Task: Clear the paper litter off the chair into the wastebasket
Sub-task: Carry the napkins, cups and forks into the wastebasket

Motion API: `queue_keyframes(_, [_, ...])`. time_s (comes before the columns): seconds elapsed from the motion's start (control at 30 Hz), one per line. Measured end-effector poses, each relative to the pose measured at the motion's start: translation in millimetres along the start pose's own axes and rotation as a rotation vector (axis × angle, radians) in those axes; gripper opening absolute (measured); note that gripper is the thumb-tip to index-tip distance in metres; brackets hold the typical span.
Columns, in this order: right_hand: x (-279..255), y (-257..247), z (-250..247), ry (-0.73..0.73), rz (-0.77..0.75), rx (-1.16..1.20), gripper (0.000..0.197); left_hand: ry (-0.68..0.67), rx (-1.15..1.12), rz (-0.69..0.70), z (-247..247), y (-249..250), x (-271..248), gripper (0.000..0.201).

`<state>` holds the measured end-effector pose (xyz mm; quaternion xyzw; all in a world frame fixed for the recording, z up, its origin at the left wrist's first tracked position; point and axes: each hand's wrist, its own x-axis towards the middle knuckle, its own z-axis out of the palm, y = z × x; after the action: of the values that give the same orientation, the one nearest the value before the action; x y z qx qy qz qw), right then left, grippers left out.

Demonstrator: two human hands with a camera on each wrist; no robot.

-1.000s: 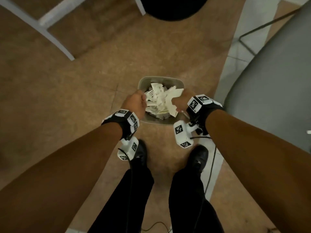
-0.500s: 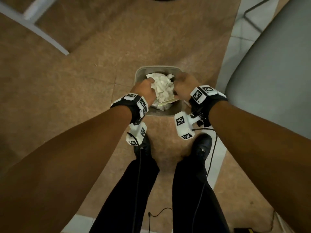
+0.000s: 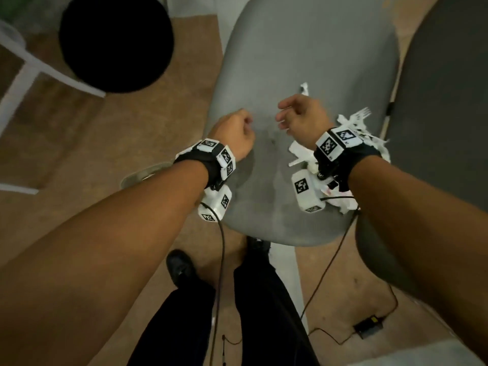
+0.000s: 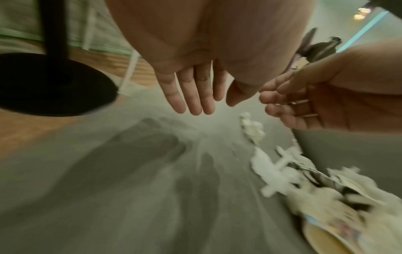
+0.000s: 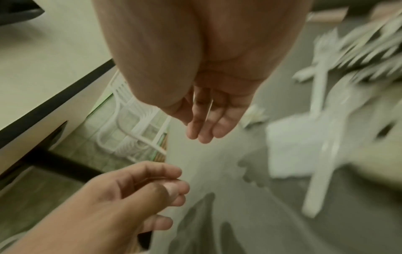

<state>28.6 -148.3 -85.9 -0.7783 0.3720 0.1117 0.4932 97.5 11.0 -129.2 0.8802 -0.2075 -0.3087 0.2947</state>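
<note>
Above the grey chair seat point(image 3: 303, 62) both hands hover empty. My left hand point(image 3: 237, 130) has its fingers point(image 4: 191, 96) straight and together, with nothing in them. My right hand point(image 3: 293, 112) hangs with relaxed, slightly bent fingers point(image 5: 204, 125) and holds nothing. White paper litter point(image 3: 353, 128) with a plastic fork lies on the right part of the seat, partly hidden under my right wrist; it shows blurred as litter point(image 4: 282, 171) and litter point(image 5: 304, 137) in the wrist views. Only a piece of the wastebasket rim point(image 3: 142, 173) shows, on the floor left of the chair behind my left forearm.
A black round stand base point(image 3: 116, 40) and a white frame point(image 3: 26, 67) sit on the brown floor at the left. A darker second chair point(image 3: 449, 101) stands close on the right. Cables and a small black box point(image 3: 368, 326) lie by my feet.
Earlier both hands pressed crumpled paper into the wastebasket. Now they are empty and have moved right, over the chair seat, and the view has swung to the chair.
</note>
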Motion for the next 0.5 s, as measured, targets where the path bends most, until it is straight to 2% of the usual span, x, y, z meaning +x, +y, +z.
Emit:
queue_keyframes(0.07, [4.1,22.6,-47.3,0.087,0.045,-0.073,0.022,-0.085,0.047,0.123,30.6,49.3,2.7,0.04])
queue_keyframes(0.13, [1.9,33.6,-82.6,0.14,0.086,-0.217,0.019,-0.192,0.11,0.259,58.6,83.7,-1.9,0.061])
queue_keyframes(0.23, [3.6,55.8,-120.0,0.113,0.189,-0.421,0.032,-0.333,0.343,0.446,103.0,113.8,-10.2,0.089])
queue_keyframes(0.3, [2.4,70.2,-127.7,0.069,0.228,-0.535,0.045,-0.375,0.518,0.539,126.3,119.9,-14.1,0.098])
queue_keyframes(0.37, [-2.5,81.6,-131.0,0.036,0.247,-0.574,0.057,-0.374,0.636,0.584,142.8,121.5,-11.3,0.098])
queue_keyframes(0.5, [-9.8,101.7,-130.9,-0.054,0.268,-0.561,0.064,-0.352,0.725,0.57,148.8,123.7,-0.9,0.075])
